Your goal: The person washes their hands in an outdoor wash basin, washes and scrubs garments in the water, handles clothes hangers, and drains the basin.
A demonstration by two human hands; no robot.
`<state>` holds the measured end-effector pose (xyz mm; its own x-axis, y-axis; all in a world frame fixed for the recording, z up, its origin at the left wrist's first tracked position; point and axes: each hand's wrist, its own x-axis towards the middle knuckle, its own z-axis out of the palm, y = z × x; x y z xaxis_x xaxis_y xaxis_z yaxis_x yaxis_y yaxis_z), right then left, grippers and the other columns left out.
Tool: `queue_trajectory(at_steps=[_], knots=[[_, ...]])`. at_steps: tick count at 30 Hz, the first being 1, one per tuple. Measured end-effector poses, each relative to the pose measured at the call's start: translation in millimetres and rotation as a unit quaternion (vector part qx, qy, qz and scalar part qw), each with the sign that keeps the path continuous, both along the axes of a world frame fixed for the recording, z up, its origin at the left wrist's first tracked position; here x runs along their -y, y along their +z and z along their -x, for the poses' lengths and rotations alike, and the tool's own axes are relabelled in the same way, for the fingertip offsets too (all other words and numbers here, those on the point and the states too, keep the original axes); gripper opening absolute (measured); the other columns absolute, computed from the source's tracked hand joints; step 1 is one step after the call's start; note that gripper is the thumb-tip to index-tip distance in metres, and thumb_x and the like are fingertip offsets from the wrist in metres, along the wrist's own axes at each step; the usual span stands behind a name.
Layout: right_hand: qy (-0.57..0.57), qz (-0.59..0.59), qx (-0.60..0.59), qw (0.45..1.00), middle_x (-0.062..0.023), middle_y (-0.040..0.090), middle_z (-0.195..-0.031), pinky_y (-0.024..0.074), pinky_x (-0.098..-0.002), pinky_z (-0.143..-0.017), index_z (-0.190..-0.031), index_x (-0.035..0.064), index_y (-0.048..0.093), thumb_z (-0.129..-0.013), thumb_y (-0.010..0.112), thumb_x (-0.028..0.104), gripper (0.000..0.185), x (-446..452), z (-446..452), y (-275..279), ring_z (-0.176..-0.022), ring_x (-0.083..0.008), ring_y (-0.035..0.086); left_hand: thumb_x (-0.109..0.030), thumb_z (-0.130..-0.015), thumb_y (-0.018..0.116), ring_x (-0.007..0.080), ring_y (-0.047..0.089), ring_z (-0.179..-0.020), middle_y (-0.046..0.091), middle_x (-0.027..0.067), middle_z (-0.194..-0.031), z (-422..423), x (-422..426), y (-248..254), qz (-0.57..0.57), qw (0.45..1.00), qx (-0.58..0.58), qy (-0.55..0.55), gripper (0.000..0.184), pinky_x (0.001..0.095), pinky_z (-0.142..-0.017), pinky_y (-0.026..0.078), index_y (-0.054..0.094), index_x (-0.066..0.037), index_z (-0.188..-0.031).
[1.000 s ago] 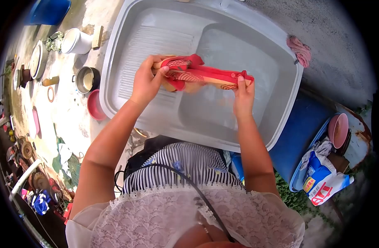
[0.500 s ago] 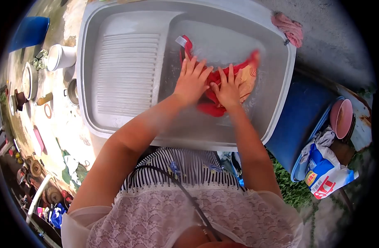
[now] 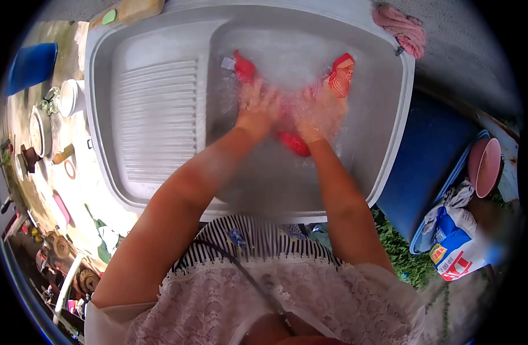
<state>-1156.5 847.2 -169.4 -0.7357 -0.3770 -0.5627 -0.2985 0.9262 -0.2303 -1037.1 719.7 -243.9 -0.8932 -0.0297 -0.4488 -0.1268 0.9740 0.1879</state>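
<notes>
A red cloth with a patterned orange corner lies mostly under water in the right basin of the grey sink. A white tag sticks out at its upper left. My left hand presses down on the cloth's left part, fingers spread and partly under the surface. On the right part, my right hand lies flat, its fingers blurred by water and splashes. Between the two hands, water and foam cover the middle of the cloth.
A ribbed washboard fills the sink's left side. A pink rag hangs over the top right rim. Green soap sits by the top left corner. A blue barrel, pink bowl and detergent bag stand right.
Both hands have pushed down into the water, taking much of the red cloth under. Splashes and foam now surround them. The view has shifted slightly.
</notes>
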Motion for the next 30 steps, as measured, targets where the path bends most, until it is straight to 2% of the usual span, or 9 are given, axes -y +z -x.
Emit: queue_trajectory(at_steps=[4,6,7,11,14,19,21,24,30], knots=[[0.0,0.192,-0.143,0.971,-0.0159,0.068,-0.132,0.0372,-0.0536,-0.118,-0.125,0.0086,0.072,-0.099,0.062,0.033,0.037,-52.1,-20.4,-74.7,-0.135,-0.0356,0.056,-0.03,-0.103,0.06,0.0458,0.029,-0.158,0.05,0.0169,-0.161,-19.6,23.3,-3.1,-0.054,0.996,-0.034,-0.06,0.046,0.0524,-0.124,0.034,0.064,-0.016,-0.146],[0.137,0.132,-0.138,0.972,-0.0166,0.067,-0.132,0.0368,-0.0552,-0.118,-0.125,0.0083,0.072,-0.097,0.066,0.033,0.038,-90.4,-14.4,-116.3,-0.136,-0.0373,0.054,-0.032,-0.109,0.057,0.042,0.06,-0.131,0.071,0.0172,-0.132,-16.0,32.7,55.6,-0.332,0.869,0.043,0.365,0.036,0.0389,-0.11,0.045,0.07,-0.009,-0.133],[0.211,0.152,-0.161,0.952,-0.0168,0.067,-0.135,0.0363,-0.0552,-0.118,-0.125,0.0082,0.072,-0.095,0.067,0.032,0.039,-99.9,-16.3,-112.2,-0.137,-0.0384,0.052,-0.035,-0.113,0.053,0.0312,0.067,-0.104,0.075,0.0142,-0.116,-26.8,40.1,83.2,-0.404,0.819,-0.057,0.404,0.039,0.0339,-0.1,0.048,0.067,-0.004,-0.132],[0.049,0.227,0.056,0.971,-0.0146,0.069,-0.134,0.0356,-0.0549,-0.12,-0.134,0.0104,0.07,-0.096,0.067,0.032,0.044,-114.5,-42.5,-99.4,-0.14,-0.0376,0.05,-0.026,-0.111,0.054,0.0445,0.064,-0.094,0.071,0.0205,-0.099,-58.2,76.9,112.1,-0.364,0.888,-0.201,0.197,0.028,0.0426,-0.088,0.052,0.065,0.0,-0.114],[0.07,0.058,-0.07,0.993,-0.01,0.07,-0.133,0.0397,-0.0543,-0.116,-0.126,0.0186,0.073,-0.095,0.068,0.029,0.033,-111.9,-92.1,56.5,-0.133,-0.0358,0.059,-0.012,-0.103,0.056,0.0346,0.068,-0.098,0.071,0.0148,-0.094,-83.9,92.9,93.6,-0.139,0.966,-0.213,-0.04,0.013,0.0566,-0.124,0.03,0.066,-0.005,-0.108],[-0.174,0.231,-0.175,0.941,-0.0122,0.072,-0.131,0.0529,-0.0483,-0.102,-0.131,0.0137,0.071,-0.099,0.066,0.025,0.035,-182.6,-156.5,164.9,-0.116,-0.0356,0.069,-0.012,-0.097,0.06,0.0318,0.066,-0.091,0.067,0.0134,-0.081,-108.9,103.5,76.5,-0.078,0.943,-0.268,-0.183,0.014,0.0535,-0.13,0.024,0.071,-0.005,-0.091],[-0.256,0.302,-0.336,0.855,-0.0189,0.075,-0.117,0.0576,-0.0458,-0.091,-0.126,0.0064,0.072,-0.1,0.068,0.021,0.03,-227.3,-185.2,197.2,-0.104,-0.0407,0.071,-0.011,-0.096,0.06,0.0319,0.065,-0.089,0.066,0.0134,-0.08,-109.2,101.0,72.1,-0.075,0.942,-0.276,-0.174,0.014,0.0532,-0.13,0.024,0.071,-0.005,-0.091],[-0.454,0.357,-0.42,0.7,-0.0148,0.078,-0.107,0.0603,-0.0321,-0.081,-0.125,-0.0002,0.07,-0.107,0.061,0.013,0.023,-300.3,-226.9,254.4,-0.095,-0.0193,0.076,-0.01,-0.096,0.058,0.0319,0.065,-0.09,0.067,0.0139,-0.081,-110.8,102.9,76.8,-0.068,0.951,-0.253,-0.167,0.015,0.0531,-0.131,0.023,0.072,-0.005,-0.093],[-0.457,0.524,-0.658,0.288,-0.011,0.061,-0.13,0.0614,-0.0353,-0.078,-0.142,0.0044,0.052,-0.112,0.053,0.024,0.036,-470.6,-290.4,383.4,-0.102,-0.0185,0.066,-0.011,-0.094,0.058,0.0319,0.067,-0.095,0.071,0.0148,-0.087,-112.0,106.4,76.2,-0.121,0.937,-0.286,-0.16,0.016,0.0516,-0.132,0.022,0.073,-0.005,-0.096]])
